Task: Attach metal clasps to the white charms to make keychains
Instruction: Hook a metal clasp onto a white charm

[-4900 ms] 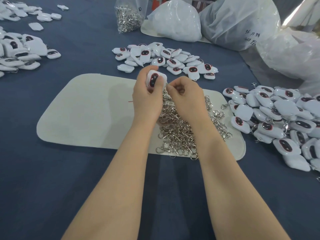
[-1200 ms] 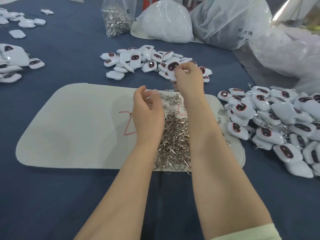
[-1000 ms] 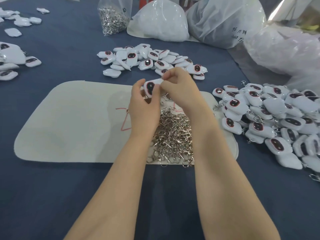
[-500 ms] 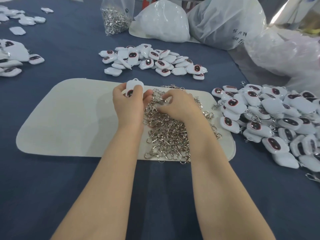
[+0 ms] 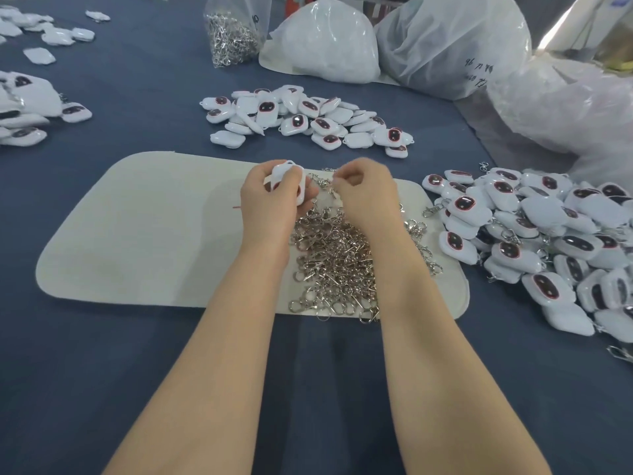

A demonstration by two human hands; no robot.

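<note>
one charm in left hand, right hand pinching clasp, bag marked 96

Counts on the blue surface
One mat carries one heap of clasps. Over the mat, the left hand holds one white charm and the right hand pinches one loose clasp. There are four charm piles, their pieces too many to count: a far pile beyond the mat, a right pile, a near left pile and a far left pile. Beyond the mat are one clear bag of clasps and three large bags.

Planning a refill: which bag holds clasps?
The small clear bag, leftmost of the far bags; silver clasps show through it, the other bags look white.
</note>
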